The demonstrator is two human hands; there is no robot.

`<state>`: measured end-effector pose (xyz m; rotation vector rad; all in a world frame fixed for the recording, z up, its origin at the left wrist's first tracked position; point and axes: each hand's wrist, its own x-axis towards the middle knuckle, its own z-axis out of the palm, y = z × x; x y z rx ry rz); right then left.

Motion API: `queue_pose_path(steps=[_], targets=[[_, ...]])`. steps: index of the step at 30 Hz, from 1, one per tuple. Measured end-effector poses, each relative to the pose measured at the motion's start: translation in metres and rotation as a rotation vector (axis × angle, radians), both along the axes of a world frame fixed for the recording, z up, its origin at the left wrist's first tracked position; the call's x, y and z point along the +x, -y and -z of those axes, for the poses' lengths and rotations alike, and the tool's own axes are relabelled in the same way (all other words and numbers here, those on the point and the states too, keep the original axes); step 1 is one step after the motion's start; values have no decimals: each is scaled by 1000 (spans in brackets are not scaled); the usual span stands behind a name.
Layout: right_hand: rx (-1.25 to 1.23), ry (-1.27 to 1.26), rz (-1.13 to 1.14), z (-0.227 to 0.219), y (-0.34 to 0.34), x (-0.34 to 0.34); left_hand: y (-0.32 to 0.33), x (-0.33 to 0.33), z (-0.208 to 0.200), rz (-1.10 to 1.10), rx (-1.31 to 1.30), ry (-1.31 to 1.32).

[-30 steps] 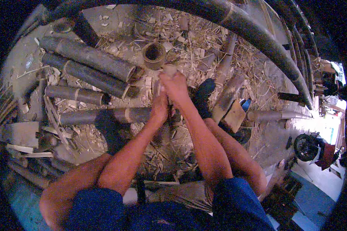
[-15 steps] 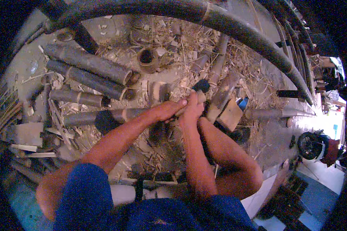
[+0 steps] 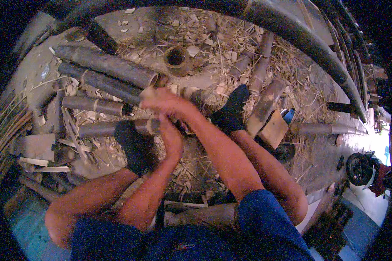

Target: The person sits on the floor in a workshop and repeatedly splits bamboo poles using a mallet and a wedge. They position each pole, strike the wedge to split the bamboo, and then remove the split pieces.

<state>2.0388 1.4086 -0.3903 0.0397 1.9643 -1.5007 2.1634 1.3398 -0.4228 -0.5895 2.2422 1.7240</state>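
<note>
Bamboo tubes (image 3: 106, 66): lay dark, round, at left, reaching close to the blurred left hand (image 3: 170, 130) and right hand (image 3: 167, 103); couldn't tell whether empty or gripping. Rightward, saw a hollow bamboo section (image 3: 177, 70), dark-covered foot (image 3: 231, 108) between hands and squared wood block (image 3: 274, 129), then stringy shavings (image 3: 307, 98).

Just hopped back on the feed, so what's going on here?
A person with knees bent works low to the ground with bare hands close together: the right hand is just beyond the left hand. Both are blurred, so what they grip is unclear. Dark hollow tubes lie to the left, a short hollow tube stands open end up beyond the hands, a tan block is on the right, and pale chips litter the ground.
</note>
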Motion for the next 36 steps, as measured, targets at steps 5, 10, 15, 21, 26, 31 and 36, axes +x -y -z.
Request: queue_pose_path(steps=[5, 10, 15, 21, 26, 31, 36], targets=[[59, -299, -441, 18, 52, 38, 0, 38, 14, -67, -24, -23], [192, -431, 455, -26, -45, 56, -33, 1, -16, 323, 62, -209], [1467, -848, 362, -133, -148, 138, -77, -57, -95, 981, -18, -377], [1261, -439, 81, -124, -114, 223, -71, -75, -121, 1108, -57, -285], [487, -292, 775, -52, -66, 252, 28, -60, -42, 949, -460, -680], [-72, 76, 1177, -14, -14, 258, 60, -48, 21, 1324, -744, -462], [-20, 77, 1213, -1, 38, 241, 46, -58, 20, 1356, -661, -453]])
